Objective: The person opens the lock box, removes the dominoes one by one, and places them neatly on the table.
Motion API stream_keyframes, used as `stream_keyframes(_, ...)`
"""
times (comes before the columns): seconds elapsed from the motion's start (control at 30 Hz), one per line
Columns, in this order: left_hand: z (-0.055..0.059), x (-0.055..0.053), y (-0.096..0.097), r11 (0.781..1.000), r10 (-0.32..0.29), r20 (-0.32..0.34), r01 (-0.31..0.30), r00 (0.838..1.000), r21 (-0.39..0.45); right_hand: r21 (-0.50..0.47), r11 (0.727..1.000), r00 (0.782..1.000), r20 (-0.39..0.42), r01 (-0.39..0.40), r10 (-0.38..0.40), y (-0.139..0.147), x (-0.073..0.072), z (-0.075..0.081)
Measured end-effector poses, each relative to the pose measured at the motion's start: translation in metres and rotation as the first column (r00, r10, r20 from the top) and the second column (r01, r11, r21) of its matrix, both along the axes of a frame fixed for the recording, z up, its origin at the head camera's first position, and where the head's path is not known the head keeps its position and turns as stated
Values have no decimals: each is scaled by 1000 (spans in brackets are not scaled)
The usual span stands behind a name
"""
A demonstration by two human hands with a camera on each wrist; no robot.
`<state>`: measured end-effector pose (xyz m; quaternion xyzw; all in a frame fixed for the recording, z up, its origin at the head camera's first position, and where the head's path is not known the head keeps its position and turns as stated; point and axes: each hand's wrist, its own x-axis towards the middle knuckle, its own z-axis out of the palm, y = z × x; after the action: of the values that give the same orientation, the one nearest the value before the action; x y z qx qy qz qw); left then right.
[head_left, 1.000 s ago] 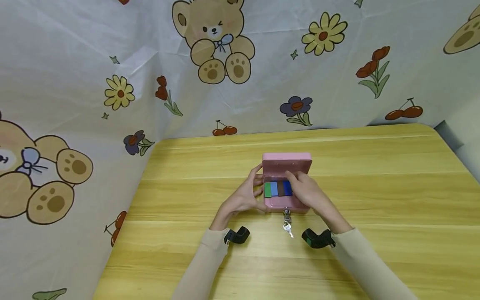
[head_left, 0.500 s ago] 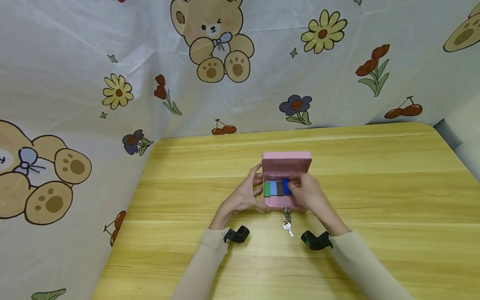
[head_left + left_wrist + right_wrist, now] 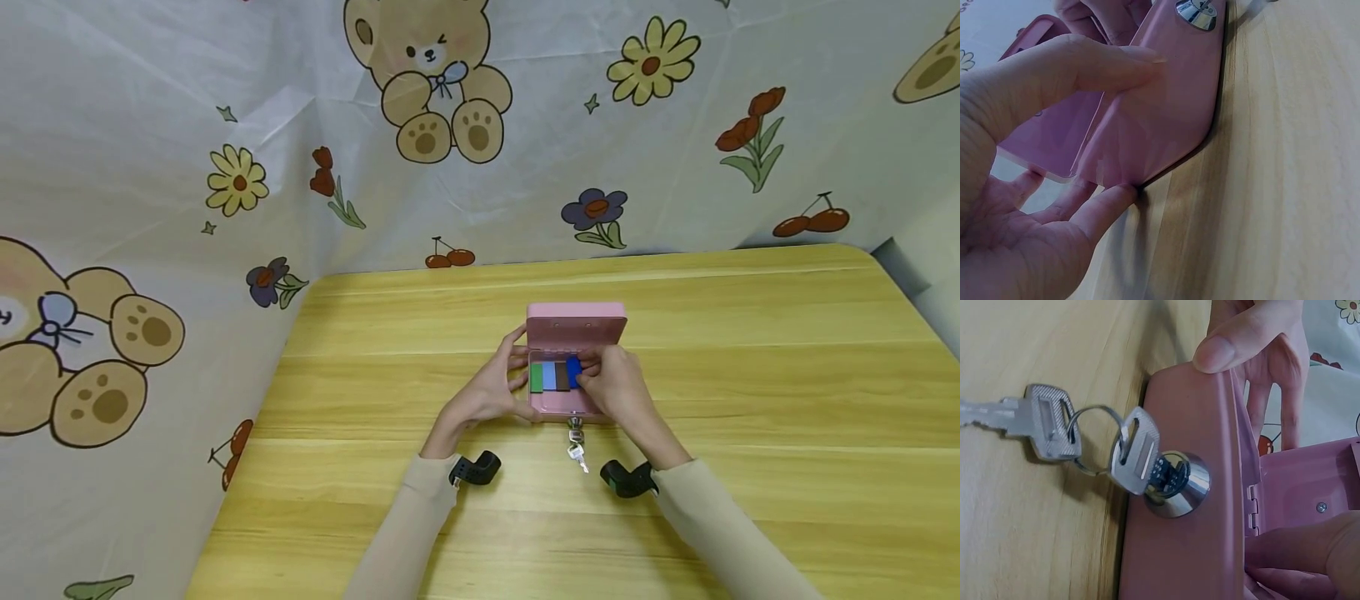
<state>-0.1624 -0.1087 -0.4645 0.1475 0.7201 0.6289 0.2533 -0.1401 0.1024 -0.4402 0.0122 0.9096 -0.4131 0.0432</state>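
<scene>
A small pink cash box (image 3: 557, 407) stands on the table with its lid (image 3: 576, 311) raised at the back. My left hand (image 3: 489, 392) holds its left side, thumb on the front wall and fingers spread along the side. Inside, a green block (image 3: 536, 378), a light blue one and a brown block (image 3: 562, 377) lie side by side. My right hand (image 3: 617, 381) reaches into the right part of the box and pinches a dark blue block (image 3: 573, 369) by its edge. Its fingertips are hidden in the right wrist view.
A key (image 3: 1136, 450) sits in the front lock (image 3: 1194, 484), and a second key (image 3: 1054, 425) hangs from it on a ring. The wooden table (image 3: 405, 325) meets a patterned cloth (image 3: 525, 208) at its back and left.
My right hand has drawn back slightly from the lid, and its fingers have closed on the dark blue block, which now stands a little tilted. My left hand has stayed put.
</scene>
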Motion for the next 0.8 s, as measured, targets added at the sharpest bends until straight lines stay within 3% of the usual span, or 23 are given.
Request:
stream_keyframes(0.6, 0, -1, 0, 1000, 2, 4, -2, 1000, 11, -83, 996, 999, 30, 22, -20, 4, -3, -3)
stream_keyframes(0.8, -1, -1, 0, 1000, 0, 9, 0, 1000, 10, -147, 989, 997, 78, 16, -5, 7, -4, -1)
